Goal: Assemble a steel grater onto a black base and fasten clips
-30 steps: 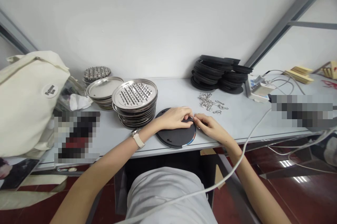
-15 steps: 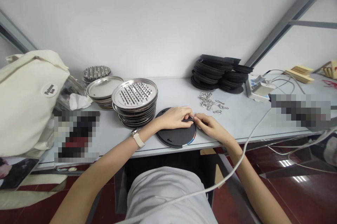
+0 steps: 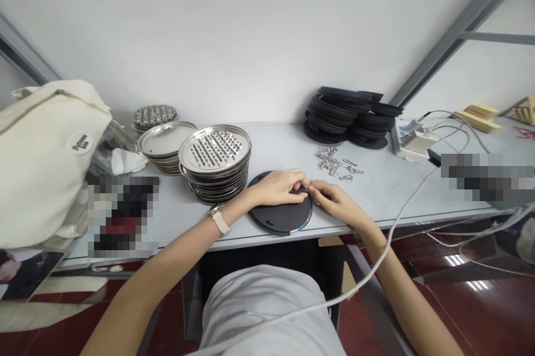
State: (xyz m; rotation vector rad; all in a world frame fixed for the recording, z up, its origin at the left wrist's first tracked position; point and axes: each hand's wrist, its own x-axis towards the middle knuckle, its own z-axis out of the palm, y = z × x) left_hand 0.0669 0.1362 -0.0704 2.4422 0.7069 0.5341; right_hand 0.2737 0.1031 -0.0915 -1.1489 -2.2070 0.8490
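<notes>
A round black disc with slots lies near the table's front edge; a coloured strip shows along its lower right rim. My left hand rests over the disc, fingers curled at its upper right edge. My right hand is beside that edge, thumb and fingers pinched together. Between the fingertips of both hands shows a small metal piece, perhaps a clasp, partly hidden by the fingers. Behind the hands lies a loose pile of silver metal clasps.
Stacked round metal grater plates and plain metal discs stand left. Black discs are piled against the wall. A power strip sits right, a cream bag far left. A white cable crosses in front of my right forearm.
Both hands keep almost the same position at the disc's edge. Only a slight shift of the whole view shows.
</notes>
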